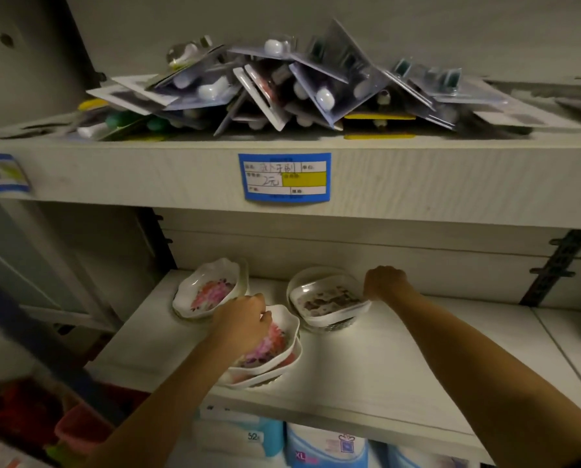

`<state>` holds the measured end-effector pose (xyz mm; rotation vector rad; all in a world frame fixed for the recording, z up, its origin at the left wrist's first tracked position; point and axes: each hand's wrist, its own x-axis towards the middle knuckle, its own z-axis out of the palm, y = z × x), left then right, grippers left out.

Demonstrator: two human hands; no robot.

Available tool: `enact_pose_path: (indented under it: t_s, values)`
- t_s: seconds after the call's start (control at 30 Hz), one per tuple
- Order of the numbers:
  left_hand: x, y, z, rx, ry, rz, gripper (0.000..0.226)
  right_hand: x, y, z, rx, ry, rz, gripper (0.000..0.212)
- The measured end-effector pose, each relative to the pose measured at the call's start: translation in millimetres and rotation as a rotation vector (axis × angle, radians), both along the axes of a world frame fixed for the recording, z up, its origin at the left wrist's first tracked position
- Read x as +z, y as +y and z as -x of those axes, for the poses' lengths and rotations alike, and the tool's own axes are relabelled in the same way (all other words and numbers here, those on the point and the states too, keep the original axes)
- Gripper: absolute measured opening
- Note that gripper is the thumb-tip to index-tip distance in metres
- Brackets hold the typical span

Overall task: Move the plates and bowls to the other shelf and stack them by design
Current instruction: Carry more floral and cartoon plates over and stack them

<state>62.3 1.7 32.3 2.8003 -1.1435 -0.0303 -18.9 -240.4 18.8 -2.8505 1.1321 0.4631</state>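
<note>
Three groups of white dishes stand on the pale shelf [383, 359]. At the back left is a scalloped bowl with a pink flower print [208, 292]. In front of it sits a short stack of similar pink-flowered scalloped bowls [275, 346]; my left hand [240, 320] grips the top bowl's near rim. To the right, a squarish dish with a dark pattern [329, 304] lies on top of a round bowl [316, 275]. My right hand [385, 282] pinches that dish's right rim, fingers curled.
The shelf above holds a loose heap of blister-packed toothbrushes [282, 89], with a blue price label [285, 177] on its front edge. Blue packages [323, 447] sit on the shelf below. A pink basket [80, 430] is at the lower left. Bare shelf extends right.
</note>
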Motion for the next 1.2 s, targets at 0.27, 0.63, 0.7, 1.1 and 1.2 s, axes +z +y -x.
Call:
enact_pose_path:
  t_s: [0.27, 0.63, 0.7, 1.1, 1.2]
  values:
    - [-9, -24, -9, 0.0, 0.197, 0.042, 0.03, 28, -10, 37, -0.088, -0.201, -0.225, 0.03]
    - [-44, -77, -29, 0.128, 0.375, -0.014, 0.043, 30, -8, 161, -0.331, -0.415, -0.096, 0.035]
    - [-47, -81, -36, 0.146, 0.412, 0.01, 0.047, 26, -6, 173, -0.377, -0.413, -0.096, 0.034]
    - [-59, -97, -57, 0.126, 0.531, -0.052, 0.057, 21, 19, 203, -0.538, -0.441, -0.124, 0.036]
    - [-67, -97, -68, 0.113, 0.629, 0.037, 0.039, 17, 26, 207, -0.566, -0.457, -0.127, 0.036]
